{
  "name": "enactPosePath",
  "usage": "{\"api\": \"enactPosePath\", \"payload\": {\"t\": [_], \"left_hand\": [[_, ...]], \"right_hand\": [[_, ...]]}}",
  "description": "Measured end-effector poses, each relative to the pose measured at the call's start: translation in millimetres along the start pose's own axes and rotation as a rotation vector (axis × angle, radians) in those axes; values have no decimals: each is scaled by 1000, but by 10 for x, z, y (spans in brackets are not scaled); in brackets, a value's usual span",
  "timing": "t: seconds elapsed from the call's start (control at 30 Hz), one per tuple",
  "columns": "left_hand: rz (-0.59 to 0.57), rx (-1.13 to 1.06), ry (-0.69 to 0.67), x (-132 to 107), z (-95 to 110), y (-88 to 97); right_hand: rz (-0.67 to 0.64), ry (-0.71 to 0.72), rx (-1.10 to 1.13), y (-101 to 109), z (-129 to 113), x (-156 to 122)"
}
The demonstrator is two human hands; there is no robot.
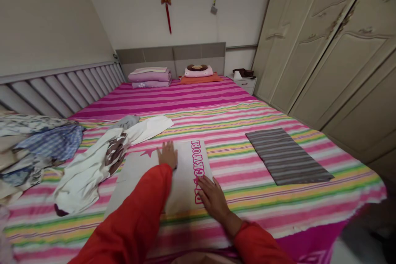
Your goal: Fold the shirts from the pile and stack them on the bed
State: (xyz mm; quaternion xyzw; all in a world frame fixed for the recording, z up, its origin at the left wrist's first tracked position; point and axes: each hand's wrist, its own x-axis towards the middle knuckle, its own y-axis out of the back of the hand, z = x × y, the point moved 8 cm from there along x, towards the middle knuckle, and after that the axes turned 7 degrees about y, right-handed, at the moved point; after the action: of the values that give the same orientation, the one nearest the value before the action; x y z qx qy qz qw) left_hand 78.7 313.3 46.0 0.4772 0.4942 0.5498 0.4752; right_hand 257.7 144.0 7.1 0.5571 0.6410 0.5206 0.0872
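A light grey garment [185,173] with pink lettering lies flat on the striped bed sheet [247,152] in front of me. My left hand [167,154] rests flat on the garment's far part, fingers stretched out. My right hand [212,198] lies flat on the near right part, over the pink letters, fingers spread. Both arms wear red sleeves. Neither hand holds anything.
A folded grey striped cloth [287,156] lies to the right. A white and brown garment [102,161] and a heap of blue and patterned clothes [34,148] lie to the left. Folded pink bedding [150,77] and a pillow [198,72] sit by the headboard. Wardrobe doors [334,45] line the right side.
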Motion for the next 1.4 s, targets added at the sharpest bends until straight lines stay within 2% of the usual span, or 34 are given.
{"api": "enactPosePath", "payload": {"t": [0.1, 0.2, 0.3, 0.43, 0.63, 0.97, 1.13, 1.27, 1.4], "left_hand": [[63, -47, -292, -406, 466, -82], [10, -33, -391, -731, 634, -374], [0, -19, -333, -830, 570, -572], [81, -45, -264, -804, 501, -613], [177, -67, -250, -817, 522, -649], [152, -98, -270, -834, 511, -612], [99, -105, -254, -818, 518, -605], [79, -131, -244, -820, 532, -550], [48, -163, -243, -857, 562, -452]], "right_hand": [[84, -136, 16, 97, -35, 141], [89, -145, -43, 61, -84, 388], [-79, -145, -77, -136, 23, 653], [-250, -203, -122, -294, 330, 908], [-322, -217, -148, -358, 627, 1262], [-378, -406, -129, -343, 1121, 1693], [-366, -477, -142, -305, 1081, 1556], [-277, -536, -181, -242, 914, 1132], [-182, -506, -214, -186, 726, 644]]}}
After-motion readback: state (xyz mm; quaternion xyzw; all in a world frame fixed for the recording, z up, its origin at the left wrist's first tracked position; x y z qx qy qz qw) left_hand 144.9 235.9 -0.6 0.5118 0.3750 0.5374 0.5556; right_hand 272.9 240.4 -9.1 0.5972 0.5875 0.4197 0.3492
